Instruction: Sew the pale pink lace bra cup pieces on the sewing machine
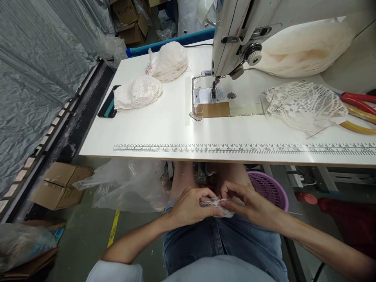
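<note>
Over my lap, a small piece of white lace (pixel 219 205) is gripped between both hands. My left hand (pixel 192 207) pinches its left side, thumb below and fingers above. On the other side my right hand (pixel 243 199) closes thumb and fingers on the lace's right edge. Part of the piece is hidden by the fingers. Above the hands, on the white table, stands a sewing machine (pixel 216 88) with its needle and presser foot over the plate. Two stacks of white lace pieces, a front one (pixel 138 93) and a back one (pixel 170 60), lie left of it.
A loose lace piece (pixel 305 105) and scissors with red and yellow handles (pixel 357 113) lie on the right. Cream fabric (pixel 302 51) rests behind the machine. A printed ruler (pixel 235 149) runs along the table's front edge. Below are a purple basket (pixel 272 190), plastic bag (pixel 129 186) and cardboard box (pixel 61 184).
</note>
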Motion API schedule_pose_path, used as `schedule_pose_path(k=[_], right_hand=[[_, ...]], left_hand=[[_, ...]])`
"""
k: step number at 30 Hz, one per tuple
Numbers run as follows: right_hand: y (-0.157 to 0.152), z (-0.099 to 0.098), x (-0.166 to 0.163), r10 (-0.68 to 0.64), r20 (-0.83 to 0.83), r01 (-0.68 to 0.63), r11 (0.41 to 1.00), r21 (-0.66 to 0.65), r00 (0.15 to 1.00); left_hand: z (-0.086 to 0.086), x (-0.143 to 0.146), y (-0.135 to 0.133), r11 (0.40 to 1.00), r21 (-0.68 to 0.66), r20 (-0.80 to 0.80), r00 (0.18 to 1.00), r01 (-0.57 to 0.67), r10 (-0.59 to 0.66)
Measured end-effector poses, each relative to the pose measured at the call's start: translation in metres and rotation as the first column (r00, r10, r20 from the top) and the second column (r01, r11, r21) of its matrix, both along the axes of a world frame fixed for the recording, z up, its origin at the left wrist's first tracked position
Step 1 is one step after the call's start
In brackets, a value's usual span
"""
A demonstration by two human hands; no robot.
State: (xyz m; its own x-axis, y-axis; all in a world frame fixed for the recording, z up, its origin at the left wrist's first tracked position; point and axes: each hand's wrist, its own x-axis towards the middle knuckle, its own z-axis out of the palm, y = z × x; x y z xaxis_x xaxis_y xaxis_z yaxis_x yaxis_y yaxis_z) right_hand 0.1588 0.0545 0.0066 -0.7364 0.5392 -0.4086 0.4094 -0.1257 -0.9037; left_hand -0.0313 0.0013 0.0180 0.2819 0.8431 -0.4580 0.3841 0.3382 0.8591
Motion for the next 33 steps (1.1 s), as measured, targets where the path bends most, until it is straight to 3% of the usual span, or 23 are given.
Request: schedule_pose_path(k=[5, 11, 16, 22, 28, 33], right_hand=[[-0.001, 0.001, -0.002, -0.001, -0.03, 0.001, 1.0, 0.007, 1.0], [0.001, 0.005, -0.002, -0.009, -0.088, 0.001, 0.996, -0.092, 0.996], [0.002, 0.007, -0.001, 0.015, -0.09, -0.023, 0.996, -0.085, 0.996], [0.002, 0.01, -0.002, 0.045, -0.056, -0.046, 0.999, -0.022, 0.997], [0.001, 0.006, -0.003, 0.083, -0.033, -0.086, 0.993, -0.078, 0.996], [0.0, 0.0, -0.006, 0.097, -0.016, -0.099, 0.99, -0.099, 0.995]], left_hand=[[-0.001, 0.001, 0.0, 1.0, -0.003, -0.01, 1.0, -0.018, 0.018], [-0.01, -0.002, -0.001, 0.991, -0.125, 0.128, 0.99, -0.05, 0.066], [-0.015, -0.003, -0.002, 0.984, -0.169, 0.172, 0.981, -0.062, 0.092], [-0.013, -0.004, -0.001, 0.994, -0.109, 0.147, 0.988, -0.027, 0.043], [-0.012, -0.008, 0.0, 0.998, 0.057, 0.143, 0.99, -0.02, 0.012], [-0.012, -0.01, -0.001, 0.995, 0.1, 0.045, 0.999, 0.012, -0.017]])
